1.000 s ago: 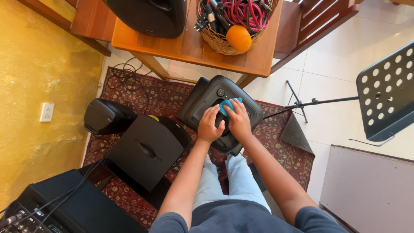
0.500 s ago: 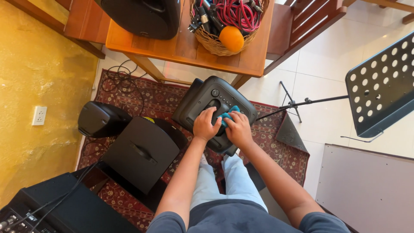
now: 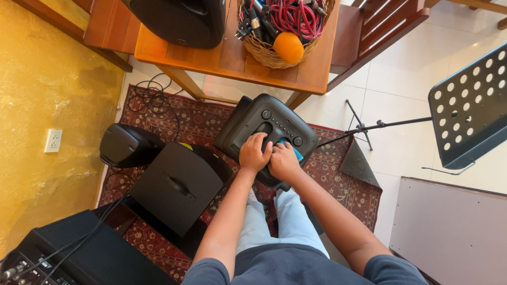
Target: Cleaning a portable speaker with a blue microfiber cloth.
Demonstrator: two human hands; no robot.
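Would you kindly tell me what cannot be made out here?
- Head view: most of the blue cloth, hidden under the right hand.
- Speaker front panel, partly covered by the left hand.
- Knob markings: too small.
- Large black speaker: cut off by the top edge.

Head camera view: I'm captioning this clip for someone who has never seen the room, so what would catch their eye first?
Two hands meet at the centre: the left hand and right hand press a blue cloth onto the top of a black speaker standing on a red patterned rug. Above, a wicker basket of red cables with an orange ball sits on a wooden table. At right leans a perforated black music stand.
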